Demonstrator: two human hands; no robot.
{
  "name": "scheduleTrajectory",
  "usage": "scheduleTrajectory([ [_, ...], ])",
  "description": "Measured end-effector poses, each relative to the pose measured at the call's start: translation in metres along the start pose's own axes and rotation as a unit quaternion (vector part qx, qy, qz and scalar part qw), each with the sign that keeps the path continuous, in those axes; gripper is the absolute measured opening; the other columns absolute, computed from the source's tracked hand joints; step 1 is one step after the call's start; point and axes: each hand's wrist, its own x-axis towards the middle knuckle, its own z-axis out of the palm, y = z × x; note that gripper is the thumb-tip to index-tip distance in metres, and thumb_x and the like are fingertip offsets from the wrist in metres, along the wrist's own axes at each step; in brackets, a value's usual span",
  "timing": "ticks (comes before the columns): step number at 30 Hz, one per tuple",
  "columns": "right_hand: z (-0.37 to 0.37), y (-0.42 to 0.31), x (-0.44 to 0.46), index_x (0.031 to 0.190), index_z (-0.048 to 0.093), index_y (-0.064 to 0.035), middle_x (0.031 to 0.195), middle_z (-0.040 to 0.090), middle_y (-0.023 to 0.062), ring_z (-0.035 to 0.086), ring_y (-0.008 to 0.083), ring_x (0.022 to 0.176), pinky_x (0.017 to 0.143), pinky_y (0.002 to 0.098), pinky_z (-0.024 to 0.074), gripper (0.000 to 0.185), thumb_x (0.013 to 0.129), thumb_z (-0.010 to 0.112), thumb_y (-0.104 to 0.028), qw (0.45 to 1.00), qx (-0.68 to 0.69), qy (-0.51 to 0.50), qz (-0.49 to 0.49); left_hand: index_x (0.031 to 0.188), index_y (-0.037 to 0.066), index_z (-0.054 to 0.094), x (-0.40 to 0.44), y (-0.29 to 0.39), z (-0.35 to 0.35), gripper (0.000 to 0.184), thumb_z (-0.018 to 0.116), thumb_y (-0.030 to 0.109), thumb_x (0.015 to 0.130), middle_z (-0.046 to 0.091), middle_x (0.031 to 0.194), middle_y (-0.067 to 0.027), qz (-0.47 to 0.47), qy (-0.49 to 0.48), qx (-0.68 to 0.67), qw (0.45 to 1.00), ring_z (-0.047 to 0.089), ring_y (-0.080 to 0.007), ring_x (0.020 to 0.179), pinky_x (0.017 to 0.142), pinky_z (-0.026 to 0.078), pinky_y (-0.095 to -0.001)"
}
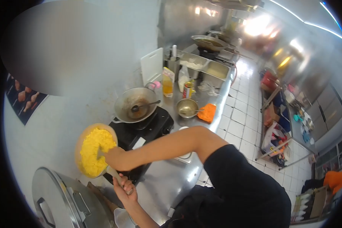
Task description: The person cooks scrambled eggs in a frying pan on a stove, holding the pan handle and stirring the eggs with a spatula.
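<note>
A round pan point(78, 146) with a pale interior holds a mass of yellow, scrambled-looking food point(93, 150), tilted beside the black stove point(155, 129). My left hand point(124, 187) is wrapped round the pan's handle, below the pan. Over the pan's right edge is my right hand point(114, 157), with its back to the camera; its fingers are hidden, and a greyish tool edge shows in the food next to it. Behind, a wok point(121, 106) with a dark ladle point(144, 105) rests on the stove.
A metal bowl point(187, 108), an orange cloth point(207, 113), a can point(187, 89), a bottle of yellow liquid point(167, 85) and metal trays point(216, 72) stand along the counter. A large lidded metal container point(57, 197) is at the lower left. Shelving point(281, 117) stands across the tiled floor.
</note>
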Motion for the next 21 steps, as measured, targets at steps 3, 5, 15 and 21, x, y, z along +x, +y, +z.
scheduleTrajectory([
  [3,-0.017,-0.017,-0.001,0.082,0.07,-0.0032,0.078,0.067,0.0178,0.067,0.0332,0.075,0.067,0.042,0.0532,0.017,0.074,0.06,-0.013,0.984,0.149,-0.03,0.091,0.097,0.006,0.051,0.002,-0.003,-0.005,0.034,0.041,0.039,0.097,0.04,0.061,0.0007,-0.026,-0.039,-0.006,0.999,0.032,-0.0071,0.043,0.035,0.027,-0.0192],
  [5,-0.015,-0.001,0.012,0.087,0.068,-0.0051,0.08,0.067,0.0168,0.067,0.0318,0.076,0.067,0.0421,0.0524,0.017,0.076,0.061,-0.016,0.989,0.129,-0.026,0.072,0.097,0.004,0.051,0.006,-0.002,-0.011,0.035,0.043,0.038,0.096,0.039,0.062,0.002,-0.047,-0.104,-0.025,0.993,0.032,-0.0064,0.045,0.036,0.026,-0.0193],
  [15,-0.04,-0.01,-0.02,0.132,0.042,-0.0084,0.081,0.066,0.0163,0.067,0.0305,0.075,0.059,0.0438,0.0521,0.05,0.083,0.051,-0.009,0.996,-0.01,-0.089,0.021,0.093,0.01,0.05,-0.001,-0.008,-0.01,0.033,0.041,0.042,0.097,0.039,0.06,0.0025,0.024,0.022,0.042,0.999,0.033,-0.0075,0.042,0.036,0.028,-0.0209],
  [21,-0.013,0.044,0.03,0.124,0.05,-0.0086,0.081,0.065,0.0202,0.065,0.0367,0.075,0.062,0.0474,0.0514,0.04,0.084,0.05,-0.009,0.998,0.028,-0.004,0.054,0.094,0.01,0.05,-0.003,-0.004,-0.005,0.034,0.039,0.042,0.098,0.04,0.06,0.0025,0.023,0.037,0.046,0.998,0.034,-0.0073,0.042,0.036,0.028,-0.0202],
])
